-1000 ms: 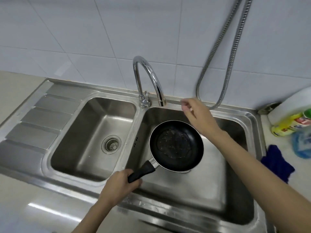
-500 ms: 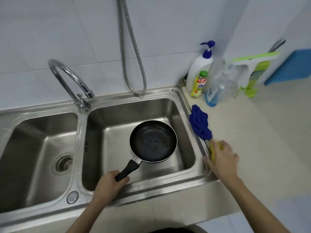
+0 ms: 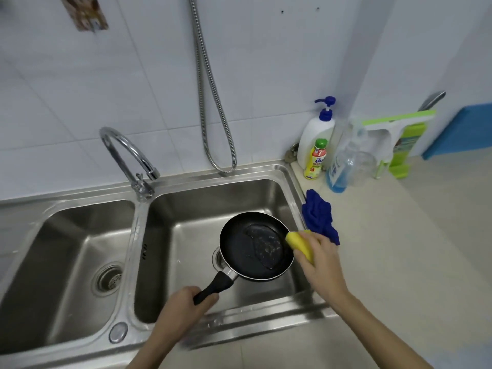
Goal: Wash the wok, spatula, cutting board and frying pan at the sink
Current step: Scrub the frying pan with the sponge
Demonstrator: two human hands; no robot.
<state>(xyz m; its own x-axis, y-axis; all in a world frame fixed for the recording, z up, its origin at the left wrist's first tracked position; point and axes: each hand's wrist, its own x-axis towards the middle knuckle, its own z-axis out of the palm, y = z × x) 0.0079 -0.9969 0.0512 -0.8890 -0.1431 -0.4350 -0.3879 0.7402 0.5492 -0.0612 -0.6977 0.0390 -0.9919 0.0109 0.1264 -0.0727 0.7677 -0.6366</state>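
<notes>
A beige stone desk [image 3: 399, 262] carries a crumpled blue cloth [image 3: 319, 217] beside the steel double sink [image 3: 186, 182]. At the far right corner stand a white pump bottle [image 3: 315, 139], a small yellow bottle [image 3: 315, 163] and a clear spray bottle [image 3: 343, 166].

Legible text is scarce. The small yellow plastic bottle with a green cap [image 3: 315, 161], standing on the counter [image 3: 399, 249] beside the sink corner, bears a red-and-white label with a large numeral resembling "7"; the lettering below it is blurred. The clear spray bottle of blue liquid [image 3: 342, 166] carries blue print, too small to read.
</notes>
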